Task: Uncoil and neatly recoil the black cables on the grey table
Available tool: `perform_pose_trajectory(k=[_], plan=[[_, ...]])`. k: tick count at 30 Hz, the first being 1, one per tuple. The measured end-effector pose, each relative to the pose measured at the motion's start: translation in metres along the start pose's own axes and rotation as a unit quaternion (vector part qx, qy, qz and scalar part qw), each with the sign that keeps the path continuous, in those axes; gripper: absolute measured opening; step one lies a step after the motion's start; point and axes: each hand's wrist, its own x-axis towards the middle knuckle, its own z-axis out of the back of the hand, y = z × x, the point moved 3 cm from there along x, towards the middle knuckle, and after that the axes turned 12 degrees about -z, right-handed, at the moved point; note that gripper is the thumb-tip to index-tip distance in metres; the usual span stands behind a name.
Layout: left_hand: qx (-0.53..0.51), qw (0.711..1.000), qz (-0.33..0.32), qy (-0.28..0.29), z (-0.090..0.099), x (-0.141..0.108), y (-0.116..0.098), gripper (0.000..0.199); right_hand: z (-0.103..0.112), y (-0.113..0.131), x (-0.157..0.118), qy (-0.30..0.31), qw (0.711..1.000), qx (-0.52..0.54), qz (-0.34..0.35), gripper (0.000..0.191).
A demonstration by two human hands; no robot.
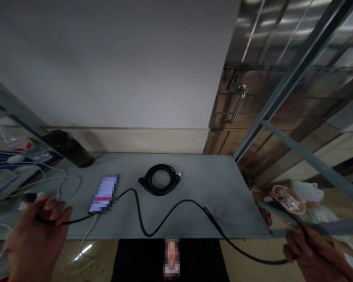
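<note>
Cable [213, 221], black and uncoiled, winds along the near edge of the grey surface [208, 176], partly hidden by a phone [104, 194], and crosses that edge short of the right corner. The left hand [38, 231] grasps it at left; the right hand [307, 246] pinches it beyond the near right corner. A coiled cable [148, 181] lies nearer the far edge.

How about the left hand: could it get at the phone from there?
Probably yes: the phone lies close by and nothing seems to cover it, though the left hand holds a black cable and may need to let go first.
</note>
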Motion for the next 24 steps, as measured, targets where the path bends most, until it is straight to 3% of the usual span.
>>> perform_pose_trajectory(k=[2, 4, 6, 10, 13, 15, 17, 19, 22, 24], plan=[[-0.05, 0.997, 0.011, -0.057, -0.028, -0.013, -0.007, 0.029, -0.026, 0.0, -0.003, 0.037, 0.999, 0.002, -0.009, 0.047], [-0.07, 0.995, 0.038, -0.053, -0.059, -0.026, -0.012, 0.03, -0.064, 0.005, -0.01, 0.076, 0.996, 0.02, 0.04, 0.047], [-0.065, 0.997, 0.036, -0.016, -0.087, -0.037, -0.017, 0.033, -0.108, 0.011, -0.018, 0.138, 0.988, 0.004, 0.069, 0.044], [-0.032, 0.992, -0.077, 0.1, -0.134, -0.045, -0.037, 0.038, -0.18, 0.033, -0.024, 0.166, 0.978, 0.071, 0.108, 0.044], [0.047, 0.968, -0.149, 0.198, -0.166, -0.036, -0.049, 0.041, -0.227, 0.05, -0.022, 0.22, 0.959, 0.132, 0.123, 0.048], [0.128, 0.94, -0.179, 0.261, -0.186, -0.028, -0.048, 0.04, -0.254, 0.057, -0.02, 0.235, 0.953, 0.155, 0.111, 0.039], [0.198, 0.909, -0.191, 0.312, -0.202, -0.024, -0.037, 0.038, -0.28, 0.058, -0.02, 0.262, 0.948, 0.155, 0.091, 0.026], [0.236, 0.892, -0.202, 0.327, -0.211, -0.029, -0.025, 0.036, -0.304, 0.053, -0.021, 0.302, 0.94, 0.144, 0.062, 0.013], [0.23, 0.885, -0.255, 0.314, -0.216, -0.054, -0.016, 0.045, -0.329, 0.043, -0.02, 0.335, 0.933, 0.124, 0.046, 0.01], [0.211, 0.874, -0.28, 0.336, -0.219, -0.077, -0.021, 0.06, -0.341, 0.037, -0.021, 0.346, 0.93, 0.111, 0.055, 0.012]])
